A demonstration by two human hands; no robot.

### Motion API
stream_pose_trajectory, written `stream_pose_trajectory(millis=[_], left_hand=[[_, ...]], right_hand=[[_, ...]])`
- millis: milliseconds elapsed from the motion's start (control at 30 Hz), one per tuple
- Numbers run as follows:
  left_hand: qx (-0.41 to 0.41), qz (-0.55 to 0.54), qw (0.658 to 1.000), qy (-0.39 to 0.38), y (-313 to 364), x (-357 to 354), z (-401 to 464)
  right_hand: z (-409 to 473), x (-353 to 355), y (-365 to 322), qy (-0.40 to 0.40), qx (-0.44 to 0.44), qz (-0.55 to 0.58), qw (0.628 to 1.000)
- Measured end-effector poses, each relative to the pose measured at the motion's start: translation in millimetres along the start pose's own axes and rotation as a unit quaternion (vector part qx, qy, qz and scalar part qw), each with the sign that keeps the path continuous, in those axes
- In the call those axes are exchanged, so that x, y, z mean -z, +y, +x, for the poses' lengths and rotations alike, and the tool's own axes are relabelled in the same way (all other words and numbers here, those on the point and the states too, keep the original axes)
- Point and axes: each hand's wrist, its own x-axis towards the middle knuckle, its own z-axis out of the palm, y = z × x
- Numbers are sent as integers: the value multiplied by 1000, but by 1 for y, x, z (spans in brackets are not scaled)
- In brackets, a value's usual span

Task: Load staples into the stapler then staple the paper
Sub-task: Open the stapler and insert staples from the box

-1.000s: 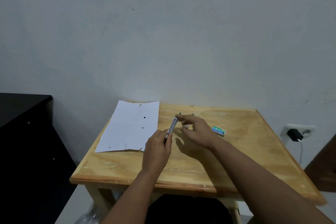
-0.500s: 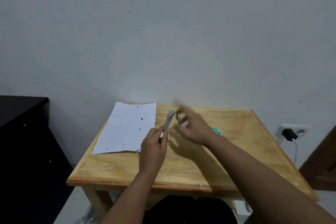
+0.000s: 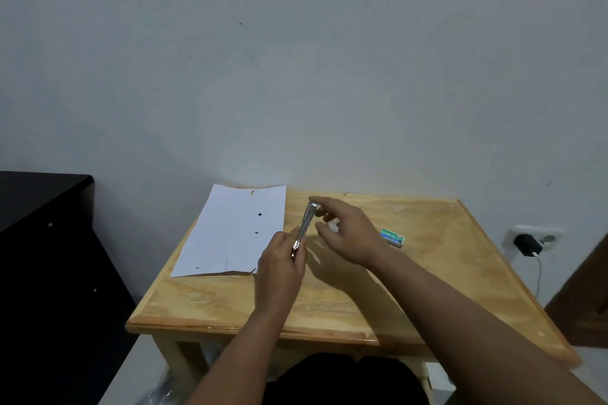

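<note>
My left hand (image 3: 281,268) grips the lower end of a slim metal stapler (image 3: 305,224), which points up and away over the wooden table (image 3: 329,302). My right hand (image 3: 348,233) hovers just right of the stapler's far tip, fingers spread and curled; something small and pale shows between them, too blurred to name. A white sheet of paper (image 3: 235,230) with small dark marks lies flat at the table's back left. A small green staple box (image 3: 392,237) rests on the table behind my right wrist.
The table stands against a plain grey wall. A black cabinet (image 3: 42,240) is to the left. A wall socket with a black charger (image 3: 528,244) and white cable is at the right, beside a dark wooden edge.
The stapler has tilted more upright in my left hand. My right hand went up past the stapler's tip and now has its fingers spread beside it. The view has shifted slightly.
</note>
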Motion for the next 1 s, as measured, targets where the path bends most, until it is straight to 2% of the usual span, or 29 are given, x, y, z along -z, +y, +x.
stream_pose_trajectory(millis=[67,133,267,433,767,1000], left_hand=[[10,10,1000,3,1,0,0],[9,9,1000,4,1,1,0],[-7,12,1000,-10,0,0,1],[-9,32,999,-34,-5,-1,-1],[-10,50,998,-46,-7,-4,-2],[-45,68,995,-55,-4,-3,-2]], right_hand=[[3,-1,0,65,6,-22,998],[5,-1,0,95,29,-23,995],[-1,0,-13,6,168,-85,982],[-1,-5,-21,-80,236,-173,953],[-3,-2,-24,-101,215,-224,945],[0,1,-26,-144,211,-310,916]])
